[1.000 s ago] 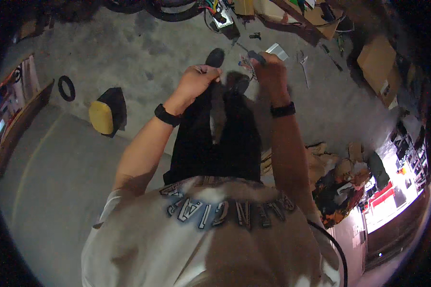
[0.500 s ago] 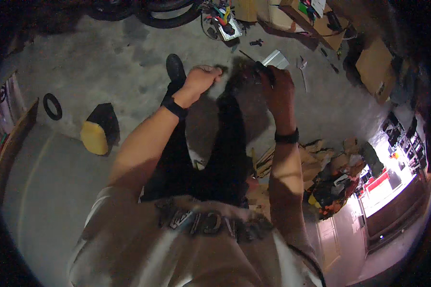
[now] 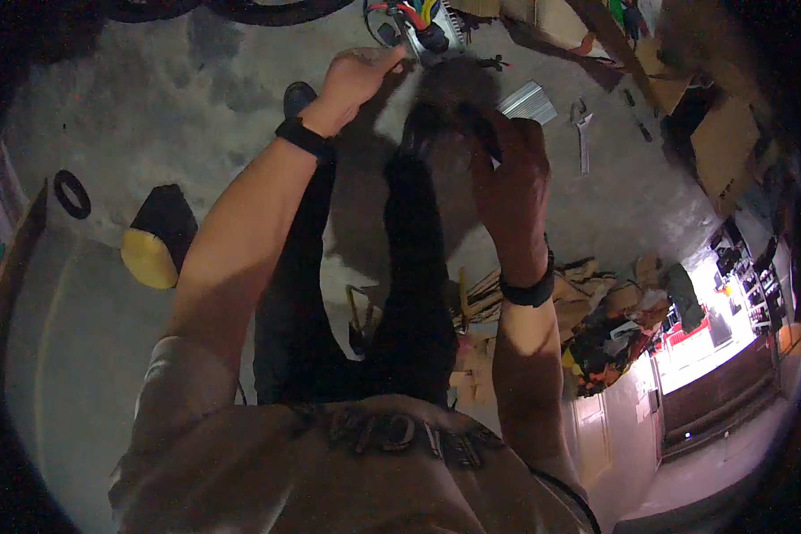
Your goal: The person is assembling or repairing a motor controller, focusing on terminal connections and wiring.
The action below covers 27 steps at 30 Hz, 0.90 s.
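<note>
My left hand (image 3: 347, 84) reaches up beside a silver finned metal box (image 3: 454, 36) with a bundle of red, yellow and green wires (image 3: 414, 16). Its fingers are curled, thumb and forefinger together near the box's edge; anything between them is too small to make out. In shadow at the right, my right hand (image 3: 518, 178) is closed around a dark-handled screwdriver (image 3: 482, 133), whose shaft is lost against the dark floor. Just beyond that hand lies a silver ribbed metal piece (image 3: 529, 102), with an adjustable wrench (image 3: 583, 138) to its right.
A small dark part (image 3: 497, 62) lies near the finned box. Cardboard boxes (image 3: 725, 142) and a dark slim tool (image 3: 636, 116) are at right. Tyres (image 3: 280, 9) line the far edge. A black-and-yellow seat-like block (image 3: 160, 236) and a black ring (image 3: 72, 194) sit at left.
My left hand has moved up toward the finned box. My right hand has come slightly lower, and the screwdriver's shaft no longer shows. The view has shifted, bringing the wrench into clearer sight.
</note>
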Available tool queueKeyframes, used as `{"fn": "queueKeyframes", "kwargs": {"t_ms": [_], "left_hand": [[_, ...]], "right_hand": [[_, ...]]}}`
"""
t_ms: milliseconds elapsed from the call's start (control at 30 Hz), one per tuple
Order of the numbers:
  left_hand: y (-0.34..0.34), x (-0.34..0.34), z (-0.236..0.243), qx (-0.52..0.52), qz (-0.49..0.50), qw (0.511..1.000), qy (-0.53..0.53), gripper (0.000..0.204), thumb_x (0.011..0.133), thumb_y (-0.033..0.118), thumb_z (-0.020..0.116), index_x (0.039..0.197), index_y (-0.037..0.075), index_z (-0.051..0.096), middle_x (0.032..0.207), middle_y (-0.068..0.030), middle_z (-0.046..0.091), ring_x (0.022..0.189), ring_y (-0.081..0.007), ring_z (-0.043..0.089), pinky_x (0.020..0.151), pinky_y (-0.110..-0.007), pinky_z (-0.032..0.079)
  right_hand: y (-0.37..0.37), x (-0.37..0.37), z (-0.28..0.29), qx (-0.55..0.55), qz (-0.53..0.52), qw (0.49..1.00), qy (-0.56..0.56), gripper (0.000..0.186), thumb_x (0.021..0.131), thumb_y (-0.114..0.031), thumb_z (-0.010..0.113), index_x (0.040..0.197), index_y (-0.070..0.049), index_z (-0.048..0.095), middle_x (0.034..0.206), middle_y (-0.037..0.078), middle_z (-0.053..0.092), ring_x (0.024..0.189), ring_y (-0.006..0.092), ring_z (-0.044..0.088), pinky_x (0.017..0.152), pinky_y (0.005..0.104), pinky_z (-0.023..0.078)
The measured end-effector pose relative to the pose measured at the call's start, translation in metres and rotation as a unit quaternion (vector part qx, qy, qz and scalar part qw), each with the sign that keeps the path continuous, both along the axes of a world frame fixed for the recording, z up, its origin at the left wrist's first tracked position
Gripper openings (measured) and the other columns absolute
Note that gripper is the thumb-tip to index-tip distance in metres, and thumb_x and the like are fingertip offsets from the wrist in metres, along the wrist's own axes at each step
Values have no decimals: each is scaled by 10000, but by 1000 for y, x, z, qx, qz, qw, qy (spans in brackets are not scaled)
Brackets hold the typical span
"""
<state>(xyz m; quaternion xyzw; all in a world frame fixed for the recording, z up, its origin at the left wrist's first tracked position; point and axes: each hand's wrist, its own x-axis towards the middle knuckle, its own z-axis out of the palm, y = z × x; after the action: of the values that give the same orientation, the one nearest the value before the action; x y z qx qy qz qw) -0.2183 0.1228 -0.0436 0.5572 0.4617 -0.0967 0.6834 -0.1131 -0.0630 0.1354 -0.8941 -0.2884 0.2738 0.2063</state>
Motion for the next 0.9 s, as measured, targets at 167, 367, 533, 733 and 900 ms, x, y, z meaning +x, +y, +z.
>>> {"fn": "queueKeyframes", "kwargs": {"t_ms": [167,367,533,733,900], "left_hand": [[-2,27,16,7,-22,1000,-16,367,899,357,742,821,-1,748,765,-10,686,681,-94,551,623,-288,430],[-1,25,3,-14,-10,1000,-13,320,890,295,761,822,-17,747,790,-26,703,715,-100,580,670,-281,453],[2,24,6,-20,-61,998,22,397,893,425,733,997,44,774,941,-68,735,850,-149,624,809,-279,464],[1,24,14,7,-80,995,60,417,882,520,704,879,112,786,636,39,544,570,-92,368,532,-300,309],[-3,27,17,-5,-77,995,55,414,884,519,698,883,116,792,622,34,547,560,-92,384,522,-308,318]], "right_hand": [[-9,-5,-19,17,-25,998,-64,358,854,-93,695,1208,-84,641,1031,163,587,895,350,647,759,433,540],[3,-7,-9,-4,-35,999,-23,294,882,-123,641,1172,-77,658,1173,232,616,998,421,632,856,480,536],[6,-5,-5,20,-15,999,-47,290,882,-118,640,1169,-78,652,1134,229,618,984,420,627,835,478,539],[4,-10,-9,21,-22,997,-70,377,830,-93,694,1204,-111,644,1042,170,590,919,373,625,754,459,533],[9,-7,1,31,35,996,-76,386,829,-92,709,1210,-123,654,1036,151,596,892,346,639,743,436,536]]}}
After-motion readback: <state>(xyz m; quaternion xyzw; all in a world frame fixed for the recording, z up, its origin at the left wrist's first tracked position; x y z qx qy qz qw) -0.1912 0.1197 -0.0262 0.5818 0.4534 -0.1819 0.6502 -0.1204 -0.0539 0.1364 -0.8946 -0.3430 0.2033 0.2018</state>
